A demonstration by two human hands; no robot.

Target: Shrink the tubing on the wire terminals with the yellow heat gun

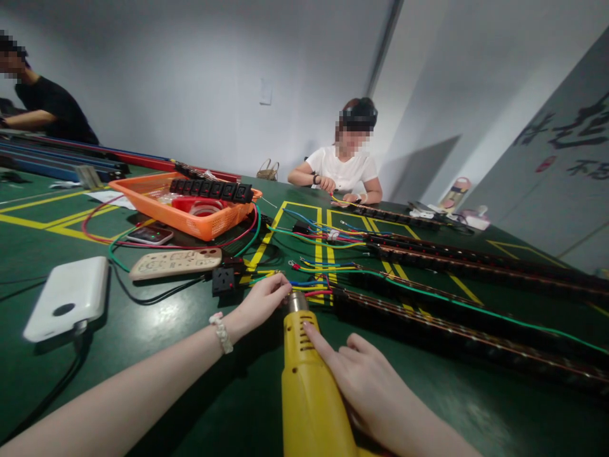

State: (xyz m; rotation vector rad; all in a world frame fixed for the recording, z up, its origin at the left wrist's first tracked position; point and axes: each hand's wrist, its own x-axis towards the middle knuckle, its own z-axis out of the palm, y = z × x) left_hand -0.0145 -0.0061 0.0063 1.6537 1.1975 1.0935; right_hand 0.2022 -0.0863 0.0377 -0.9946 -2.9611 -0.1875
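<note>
My right hand (pixel 354 365) is wrapped around a yellow heat gun (pixel 309 387), its index finger lying along the vented body. The gun's metal nozzle (pixel 298 302) points away from me at a bundle of coloured wires (pixel 311 285). Beside the nozzle, my left hand (pixel 266 298) pinches the wires with its fingertips; exactly which wire it grips is hidden. The wires run on the right into a long black strip (pixel 404 304) with copper-coloured lines. Just left of my fingers sits a black socket block (pixel 223 281).
An orange basket (pixel 209 228) holds a black socket strip (pixel 212 189) and red items. A white power bank (pixel 71 298), a beige case (pixel 176 263) and a phone (pixel 151 235) lie left. More wired strips (pixel 476 260) stretch right. A person in white (pixel 343 171) sits opposite; another is far left.
</note>
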